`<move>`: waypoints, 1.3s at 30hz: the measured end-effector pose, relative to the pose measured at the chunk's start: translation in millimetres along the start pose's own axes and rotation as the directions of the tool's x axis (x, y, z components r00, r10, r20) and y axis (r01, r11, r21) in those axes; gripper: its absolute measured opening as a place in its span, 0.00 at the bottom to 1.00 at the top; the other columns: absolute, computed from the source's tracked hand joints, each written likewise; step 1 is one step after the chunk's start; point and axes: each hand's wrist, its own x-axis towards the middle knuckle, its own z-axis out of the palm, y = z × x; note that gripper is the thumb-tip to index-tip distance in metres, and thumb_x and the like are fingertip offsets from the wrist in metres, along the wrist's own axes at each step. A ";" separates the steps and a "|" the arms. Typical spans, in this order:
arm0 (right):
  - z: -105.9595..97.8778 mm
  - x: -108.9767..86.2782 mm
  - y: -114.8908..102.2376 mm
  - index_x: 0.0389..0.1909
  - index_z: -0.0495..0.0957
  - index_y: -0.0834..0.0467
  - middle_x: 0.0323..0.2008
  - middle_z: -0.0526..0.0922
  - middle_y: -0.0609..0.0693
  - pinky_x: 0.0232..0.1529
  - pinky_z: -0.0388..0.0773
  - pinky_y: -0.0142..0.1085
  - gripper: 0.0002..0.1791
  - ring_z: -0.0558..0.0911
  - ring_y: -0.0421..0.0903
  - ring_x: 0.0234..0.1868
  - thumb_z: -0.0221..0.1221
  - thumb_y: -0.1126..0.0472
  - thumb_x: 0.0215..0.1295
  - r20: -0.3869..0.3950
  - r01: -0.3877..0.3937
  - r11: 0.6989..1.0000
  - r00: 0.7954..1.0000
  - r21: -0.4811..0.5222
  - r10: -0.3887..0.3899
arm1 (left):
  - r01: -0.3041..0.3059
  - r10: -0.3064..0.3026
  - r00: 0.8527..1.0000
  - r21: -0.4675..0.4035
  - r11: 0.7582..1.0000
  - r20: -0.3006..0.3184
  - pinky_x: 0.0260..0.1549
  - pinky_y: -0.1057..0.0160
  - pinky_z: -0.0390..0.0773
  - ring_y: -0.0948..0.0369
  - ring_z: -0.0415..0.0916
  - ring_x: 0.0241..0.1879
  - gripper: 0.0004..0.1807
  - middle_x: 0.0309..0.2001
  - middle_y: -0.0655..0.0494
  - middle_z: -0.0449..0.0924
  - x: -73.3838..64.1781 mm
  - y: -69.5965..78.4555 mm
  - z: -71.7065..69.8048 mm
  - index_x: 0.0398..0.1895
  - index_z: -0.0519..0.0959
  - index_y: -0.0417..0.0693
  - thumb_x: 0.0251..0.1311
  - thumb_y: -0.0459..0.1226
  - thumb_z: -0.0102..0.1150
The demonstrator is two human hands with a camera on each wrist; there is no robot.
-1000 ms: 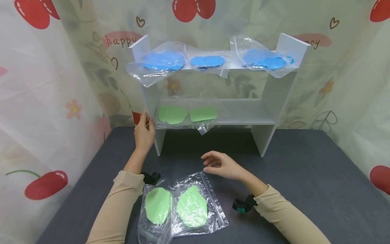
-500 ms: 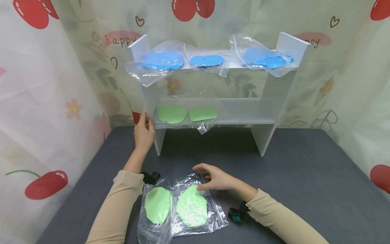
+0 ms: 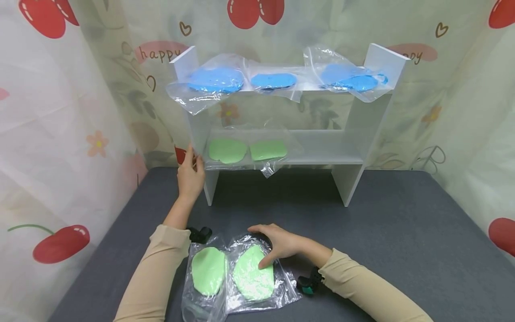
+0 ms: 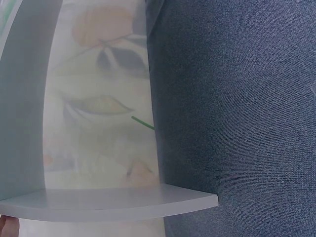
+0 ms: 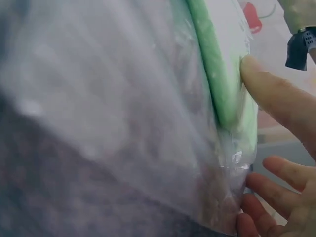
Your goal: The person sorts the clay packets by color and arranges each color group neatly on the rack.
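My left hand (image 3: 191, 181) touches the left side panel of a white two-tier shelf (image 3: 327, 158); in the left wrist view only its fingertips (image 4: 9, 226) peek out below the panel. On the dark table, my right hand (image 3: 281, 243) reaches over a clear zip bag (image 3: 287, 290) containing a flat light-green piece (image 3: 251, 279). Its thumb touches the green piece through the plastic, and its spread fingers lie at the bag's far edge, as the right wrist view also shows. Left of it lies a second clear bag (image 3: 189, 306) with another green piece (image 3: 208, 270).
Bagged blue pieces (image 3: 274, 81) line the top tier, their plastic hanging over the front edge. Two bagged green pieces (image 3: 228, 150) occupy the left of the lower tier. Printed curtains (image 3: 68, 156) enclose the table (image 3: 402, 237) at the back and sides.
My right hand has come down and toward me, from above the table behind the bags onto the right green bag, its fingers spreading. My left hand has stayed at the shelf panel.
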 end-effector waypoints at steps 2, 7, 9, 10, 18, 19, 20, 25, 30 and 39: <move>-0.6 -0.1 -0.6 0.69 0.57 0.56 0.68 0.64 0.52 0.64 0.64 0.51 0.51 0.63 0.53 0.65 0.72 0.50 0.45 -0.001 0.000 1.000 1.000 -0.012 0.000 | 0.001 -0.001 1.000 0.000 1.000 0.002 0.52 0.48 0.78 0.44 0.74 0.56 0.28 0.61 0.37 0.70 -0.2 0.1 0.2 0.72 0.55 0.49 0.69 0.34 0.42; -1.9 0.5 0.7 0.68 0.59 0.56 0.59 0.69 0.53 0.56 0.71 0.38 0.49 0.70 0.47 0.54 0.72 0.51 0.45 0.016 0.021 1.000 1.000 0.012 -0.021 | 0.002 -0.002 1.000 0.002 1.000 0.000 0.51 0.48 0.78 0.44 0.74 0.56 0.28 0.61 0.37 0.70 -0.2 -0.6 0.4 0.72 0.55 0.51 0.69 0.34 0.42; -2.5 0.7 1.7 0.68 0.60 0.56 0.53 0.70 0.52 0.50 0.72 0.33 0.48 0.71 0.44 0.48 0.72 0.53 0.46 0.024 0.033 0.999 0.999 0.033 -0.034 | 0.000 0.000 1.000 -0.001 1.000 -0.002 0.52 0.48 0.78 0.44 0.75 0.56 0.28 0.61 0.37 0.71 0.2 -1.0 0.4 0.72 0.55 0.51 0.69 0.34 0.42; -2.8 0.9 2.2 0.68 0.60 0.55 0.51 0.70 0.50 0.47 0.71 0.31 0.47 0.69 0.42 0.46 0.72 0.53 0.46 0.031 0.030 0.998 0.999 0.048 -0.031 | -0.001 0.001 1.000 -0.003 1.000 -0.003 0.52 0.48 0.78 0.44 0.75 0.56 0.28 0.61 0.38 0.71 0.3 -1.4 0.3 0.72 0.56 0.51 0.69 0.34 0.41; -6.1 -0.6 1.7 0.65 0.63 0.56 0.34 0.69 0.46 0.31 0.61 0.27 0.43 0.63 0.38 0.30 0.71 0.55 0.47 0.060 0.029 0.995 0.998 0.100 -0.035 | -0.013 0.013 1.000 -0.011 1.000 -0.012 0.52 0.49 0.78 0.44 0.75 0.55 0.28 0.60 0.38 0.71 0.7 -3.4 0.4 0.72 0.56 0.51 0.69 0.34 0.42; -6.5 -1.5 1.7 0.64 0.63 0.57 0.33 0.69 0.46 0.30 0.62 0.27 0.42 0.63 0.38 0.29 0.71 0.55 0.47 0.060 0.025 0.995 0.998 0.098 -0.031 | -0.014 0.014 1.000 -0.011 1.000 -0.011 0.52 0.49 0.78 0.44 0.75 0.55 0.28 0.60 0.38 0.71 0.6 -3.5 0.6 0.72 0.56 0.51 0.69 0.34 0.42; -6.8 -2.5 1.8 0.64 0.64 0.57 0.33 0.69 0.46 0.30 0.62 0.27 0.42 0.64 0.37 0.28 0.71 0.55 0.48 0.059 0.020 0.995 0.998 0.098 -0.025 | -0.015 0.014 1.000 -0.011 1.000 -0.011 0.52 0.49 0.78 0.44 0.75 0.55 0.28 0.60 0.38 0.71 0.7 -3.6 0.7 0.72 0.56 0.51 0.69 0.34 0.42; -9.5 -9.4 5.2 0.60 0.68 0.57 0.31 0.70 0.46 0.30 0.65 0.26 0.34 0.65 0.36 0.27 0.68 0.56 0.52 0.045 0.011 0.994 0.999 0.107 -0.016 | -0.009 0.009 1.000 -0.012 1.000 -0.008 0.52 0.49 0.78 0.45 0.75 0.56 0.28 0.61 0.39 0.71 0.8 -3.7 1.0 0.72 0.56 0.52 0.69 0.34 0.42; -15.0 -15.3 9.4 0.57 0.69 0.57 0.30 0.71 0.49 0.29 0.65 0.26 0.27 0.66 0.36 0.26 0.65 0.58 0.56 0.029 0.032 0.984 0.999 0.173 -0.037 | -0.015 0.015 1.000 -0.010 1.000 -0.013 0.52 0.49 0.78 0.44 0.75 0.56 0.28 0.61 0.39 0.71 1.2 -3.9 1.4 0.71 0.57 0.51 0.69 0.34 0.42; -22.4 -22.8 16.8 0.62 0.63 0.61 0.29 0.70 0.48 0.24 0.65 0.26 0.31 0.65 0.35 0.22 0.62 0.61 0.59 0.021 0.094 0.956 0.994 0.279 -0.104 | -0.020 0.019 1.000 -0.015 1.000 -0.006 0.52 0.48 0.78 0.44 0.75 0.56 0.28 0.61 0.38 0.71 1.6 -5.2 1.5 0.72 0.56 0.51 0.69 0.34 0.42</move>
